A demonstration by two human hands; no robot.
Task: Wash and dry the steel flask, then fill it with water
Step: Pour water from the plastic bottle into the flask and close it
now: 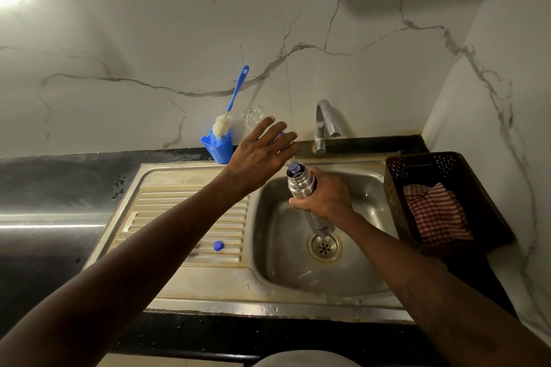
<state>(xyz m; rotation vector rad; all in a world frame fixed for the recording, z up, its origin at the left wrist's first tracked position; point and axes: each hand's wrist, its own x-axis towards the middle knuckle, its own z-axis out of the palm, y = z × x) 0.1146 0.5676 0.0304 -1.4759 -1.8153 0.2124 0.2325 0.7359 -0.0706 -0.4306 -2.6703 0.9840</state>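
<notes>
1. Steel flask [301, 185], head view: it stands nearly upright over the sink [298, 280], mouth open, base above the drain [324, 246]. My right hand [328, 199] is wrapped round its middle in a firm grasp.
2. My left hand [262, 155] grasps a clear plastic bottle [280, 136] tipped neck-down, its neck resting at the flask's mouth. I cannot tell whether water is running or how much the bottle holds.
3. Same view, surroundings: a blue cap [218, 245] lies on the ribbed draining board, well apart from both hands. A blue-handled brush [235, 92] stands in a blue holder [219, 149] by the wall. The tap [325, 119] shows no stream. A checked cloth [435, 211] lies in the dark basket [393, 188] to the right.
4. I judge washing and drying done, with the brush and cloth put aside, and the filling step in hand.
5. Next move, as I read it: keep the neck centred on the narrow mouth and the flask steady, then lift the bottle away once the flask is full. A tilt or slip would spill into the basin.
</notes>
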